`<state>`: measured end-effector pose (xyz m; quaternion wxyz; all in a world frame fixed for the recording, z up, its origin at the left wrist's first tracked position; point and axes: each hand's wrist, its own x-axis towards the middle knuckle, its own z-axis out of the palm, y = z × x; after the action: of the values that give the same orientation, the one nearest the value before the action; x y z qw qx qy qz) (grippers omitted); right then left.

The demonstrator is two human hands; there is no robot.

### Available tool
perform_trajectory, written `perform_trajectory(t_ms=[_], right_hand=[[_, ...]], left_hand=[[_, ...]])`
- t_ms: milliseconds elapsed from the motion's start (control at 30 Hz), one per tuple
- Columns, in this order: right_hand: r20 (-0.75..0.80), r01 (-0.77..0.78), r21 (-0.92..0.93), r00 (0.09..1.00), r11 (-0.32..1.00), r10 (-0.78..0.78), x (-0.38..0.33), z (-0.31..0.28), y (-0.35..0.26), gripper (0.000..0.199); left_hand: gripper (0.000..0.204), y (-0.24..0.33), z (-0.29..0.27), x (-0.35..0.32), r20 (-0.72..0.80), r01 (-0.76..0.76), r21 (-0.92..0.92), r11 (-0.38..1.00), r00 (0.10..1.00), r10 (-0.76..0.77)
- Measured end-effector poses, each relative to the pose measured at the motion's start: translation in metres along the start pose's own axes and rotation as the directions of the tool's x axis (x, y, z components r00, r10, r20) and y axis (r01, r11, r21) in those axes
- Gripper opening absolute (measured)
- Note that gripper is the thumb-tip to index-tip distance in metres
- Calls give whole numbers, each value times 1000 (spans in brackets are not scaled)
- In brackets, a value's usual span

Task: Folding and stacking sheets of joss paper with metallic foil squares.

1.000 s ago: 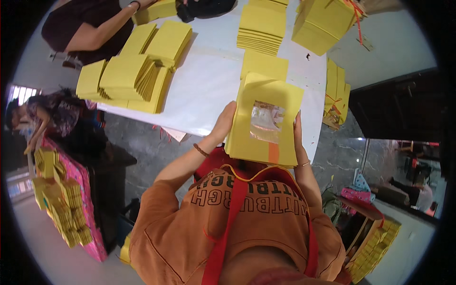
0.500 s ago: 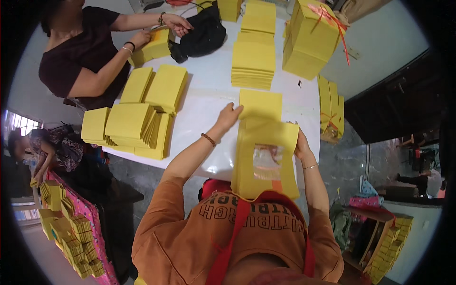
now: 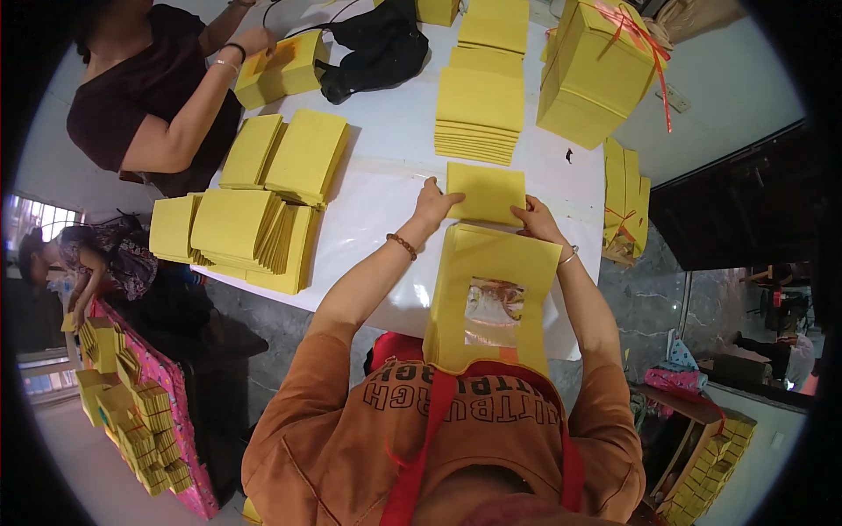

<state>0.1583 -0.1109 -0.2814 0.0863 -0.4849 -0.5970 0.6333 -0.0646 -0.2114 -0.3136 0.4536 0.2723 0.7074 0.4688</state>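
A yellow paper packet (image 3: 486,192) lies on the white table between my hands. My left hand (image 3: 433,205) is closed on its left edge, thumb on top. At its lower right corner, my right hand (image 3: 542,223) pinches the other edge; some of those fingers are hidden underneath. Closer to my body sits a stack of yellow paper (image 3: 456,263), its top sheet bearing a shiny silver-and-orange patch (image 3: 495,307). Just beyond the packet stands a stack of folded yellow packets (image 3: 478,110).
More yellow stacks (image 3: 241,228) stand at the table's left. A tall bundle tied with red ribbon (image 3: 592,74) is at the far right. Across the table, a person in a dark shirt (image 3: 158,96) works beside a black bag (image 3: 377,53). Another person (image 3: 105,263) is at a pink-covered table (image 3: 180,421).
My right hand has moved from the near stack's right side up to the packet's right edge. My left hand stays at the left edge. The co-worker's hands have moved back from the black bag.
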Motion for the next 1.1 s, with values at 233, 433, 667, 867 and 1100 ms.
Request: perform_trajectory(t_ms=[233,433,667,867,1100], right_hand=[[-44,132,45,991,990,-130,14,7,2,38],[-35,82,-7,996,997,-83,6,3,-14,46],[191,77,316,971,946,-143,10,14,-28,65],[146,63,281,983,958,-107,17,23,-36,72],[66,176,88,981,981,-182,26,20,-29,77]], left_hand=[[54,32,-5,-5,150,78,-89,993,987,-64],[30,41,-3,-11,106,24,-428,903,994,24],[36,16,-18,3,162,45,-552,833,985,54],[37,18,-25,3,8,40,-294,955,999,-39],[65,26,-24,8,-114,-105,455,884,978,174]])
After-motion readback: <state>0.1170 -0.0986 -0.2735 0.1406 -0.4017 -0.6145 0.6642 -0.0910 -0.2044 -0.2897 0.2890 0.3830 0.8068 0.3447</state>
